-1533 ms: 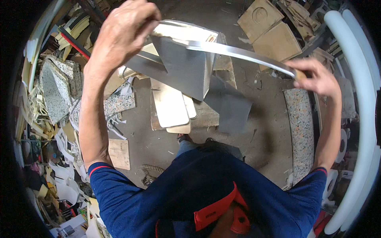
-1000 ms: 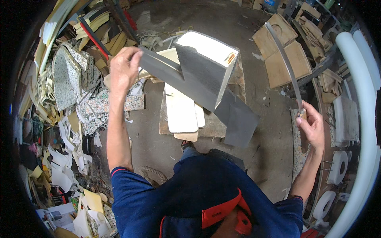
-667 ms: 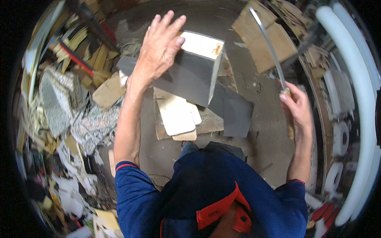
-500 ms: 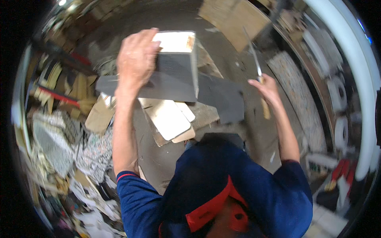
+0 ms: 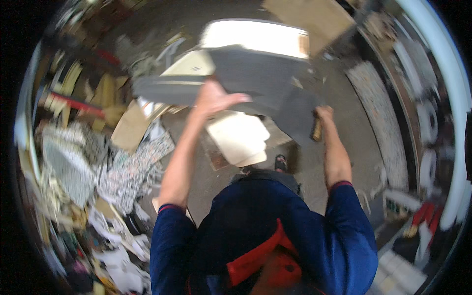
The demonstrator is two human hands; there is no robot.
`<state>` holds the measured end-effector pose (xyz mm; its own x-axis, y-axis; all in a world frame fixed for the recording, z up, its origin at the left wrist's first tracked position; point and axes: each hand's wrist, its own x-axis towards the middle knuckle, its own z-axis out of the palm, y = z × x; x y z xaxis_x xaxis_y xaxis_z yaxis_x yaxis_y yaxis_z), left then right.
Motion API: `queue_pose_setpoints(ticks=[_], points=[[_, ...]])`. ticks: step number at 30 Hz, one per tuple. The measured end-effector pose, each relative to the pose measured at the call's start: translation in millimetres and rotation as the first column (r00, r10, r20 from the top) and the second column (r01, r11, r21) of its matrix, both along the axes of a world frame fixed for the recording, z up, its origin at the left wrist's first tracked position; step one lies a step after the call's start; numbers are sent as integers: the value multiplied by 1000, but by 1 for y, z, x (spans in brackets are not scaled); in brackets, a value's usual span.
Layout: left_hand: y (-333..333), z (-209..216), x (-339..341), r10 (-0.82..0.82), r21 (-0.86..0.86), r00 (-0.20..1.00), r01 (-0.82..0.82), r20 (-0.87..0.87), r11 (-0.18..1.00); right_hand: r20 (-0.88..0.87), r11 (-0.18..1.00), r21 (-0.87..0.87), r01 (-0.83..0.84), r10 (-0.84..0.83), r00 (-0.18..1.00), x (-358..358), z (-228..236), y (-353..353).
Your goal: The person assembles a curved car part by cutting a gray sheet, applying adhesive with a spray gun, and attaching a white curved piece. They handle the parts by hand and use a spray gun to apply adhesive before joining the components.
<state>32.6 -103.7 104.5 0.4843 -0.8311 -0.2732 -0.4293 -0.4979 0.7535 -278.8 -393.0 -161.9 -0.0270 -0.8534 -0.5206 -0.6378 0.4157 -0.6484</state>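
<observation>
While the right hand (image 5: 325, 114) wraps a wooden handle (image 5: 316, 131), the left hand (image 5: 213, 101), thumb spread, overlaps a grey-sided block (image 5: 258, 71), grip unclear.

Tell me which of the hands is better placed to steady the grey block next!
Probably the left hand: it's at the block's near edge, thumb out and fingers mostly hidden. The right hand is busy gripping a wooden handle.

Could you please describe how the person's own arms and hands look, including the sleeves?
The left hand and right hand are bare, without gloves. The forearms are uncovered too, with no watch or band visible. The short sleeves are dark blue, with thin red trim at the edge.
</observation>
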Motion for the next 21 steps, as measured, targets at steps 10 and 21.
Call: queue_pose_setpoints(ticks=[10, 21], points=[[-2, -9, 10, -155, -254, 964, 209, 216, 944, 221, 998, -27, -60, 64, 973, -38, -26, 7], [-7, -13, 10, -96, -171, 981, 125, 171, 977, 52, 815, -579, -13, 53, 997, -49, 30, -61]])
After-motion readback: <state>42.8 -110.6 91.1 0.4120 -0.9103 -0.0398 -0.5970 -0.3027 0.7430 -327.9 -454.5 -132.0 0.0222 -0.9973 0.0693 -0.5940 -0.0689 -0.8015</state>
